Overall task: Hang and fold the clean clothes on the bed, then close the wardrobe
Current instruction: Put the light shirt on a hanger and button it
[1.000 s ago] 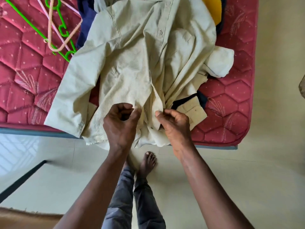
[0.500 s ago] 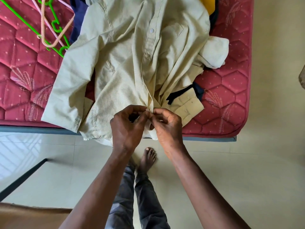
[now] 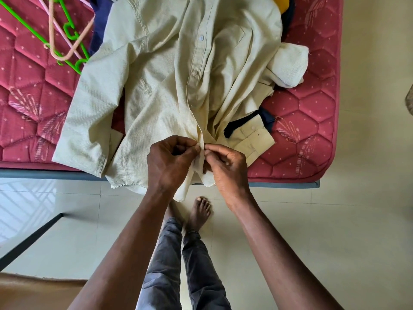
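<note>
A pale cream long-sleeved shirt (image 3: 161,86) lies front-up on the red quilted mattress (image 3: 308,121), its hem hanging over the near edge. My left hand (image 3: 167,162) and my right hand (image 3: 225,166) meet at the bottom of the button placket, each pinching one side of it between thumb and fingers. One sleeve (image 3: 87,121) stretches toward the left edge; the other cuff (image 3: 252,139) is folded by my right hand. Dark blue cloth (image 3: 98,25) and a yellow garment (image 3: 282,3) peek out from under the shirt at the top.
Green and pink plastic hangers (image 3: 67,39) lie on the mattress at upper left. A white cloth (image 3: 290,63) sits at the shirt's right. My bare feet (image 3: 201,211) stand on the pale tiled floor (image 3: 335,220) at the bed's edge. A dark bar (image 3: 29,240) crosses the floor at left.
My hands were apart on the shirt's lower front; they have come together and now pinch the placket's bottom end. The shirt front lies a little straighter.
</note>
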Tool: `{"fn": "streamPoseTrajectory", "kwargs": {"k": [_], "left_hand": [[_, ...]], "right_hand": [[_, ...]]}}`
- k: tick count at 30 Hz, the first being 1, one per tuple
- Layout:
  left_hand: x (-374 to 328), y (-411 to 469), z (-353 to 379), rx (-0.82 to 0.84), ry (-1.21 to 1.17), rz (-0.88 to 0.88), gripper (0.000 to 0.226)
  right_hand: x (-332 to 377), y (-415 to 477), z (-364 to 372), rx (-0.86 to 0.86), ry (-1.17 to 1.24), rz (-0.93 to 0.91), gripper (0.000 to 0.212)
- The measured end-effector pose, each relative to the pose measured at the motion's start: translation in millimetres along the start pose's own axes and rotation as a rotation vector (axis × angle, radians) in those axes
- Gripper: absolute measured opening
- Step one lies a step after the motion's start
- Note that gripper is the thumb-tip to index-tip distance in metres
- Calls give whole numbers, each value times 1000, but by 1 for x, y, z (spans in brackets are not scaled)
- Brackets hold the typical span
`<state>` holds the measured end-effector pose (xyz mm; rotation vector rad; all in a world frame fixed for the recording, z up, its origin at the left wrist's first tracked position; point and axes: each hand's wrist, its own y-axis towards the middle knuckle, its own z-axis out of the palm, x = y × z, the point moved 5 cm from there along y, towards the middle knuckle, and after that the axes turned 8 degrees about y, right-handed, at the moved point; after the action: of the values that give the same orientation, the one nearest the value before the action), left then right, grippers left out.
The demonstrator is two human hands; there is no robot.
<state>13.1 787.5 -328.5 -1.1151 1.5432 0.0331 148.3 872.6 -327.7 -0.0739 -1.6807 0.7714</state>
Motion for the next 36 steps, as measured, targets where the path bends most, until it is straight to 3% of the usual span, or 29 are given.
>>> {"fn": "streamPoseTrajectory", "kwargs": {"k": [6,15,21,27,30,33,36], "left_hand": [[1,-3,3,56,-34,-17,5],[5,2,4,116,-58,20,17],[4,2,8,152,-180,-45,6],[7,1,5,200,-104,33,13],[7,-2,1,231,-96,67,16],[15,-2,-4,239,47,86,17],[19,-3,-15,40,261,164,16]], "right_hand": [[1,11,-4,66,123,134,7],[3,16,-5,54,-4,13,10],[3,15,-5,40,90,66,7],[12,24,-1,81,-38,200,51],[27,36,10,133,-151,111,25],[43,54,18,124,-165,55,16],[63,70,24,83,-77,5,9]]}}
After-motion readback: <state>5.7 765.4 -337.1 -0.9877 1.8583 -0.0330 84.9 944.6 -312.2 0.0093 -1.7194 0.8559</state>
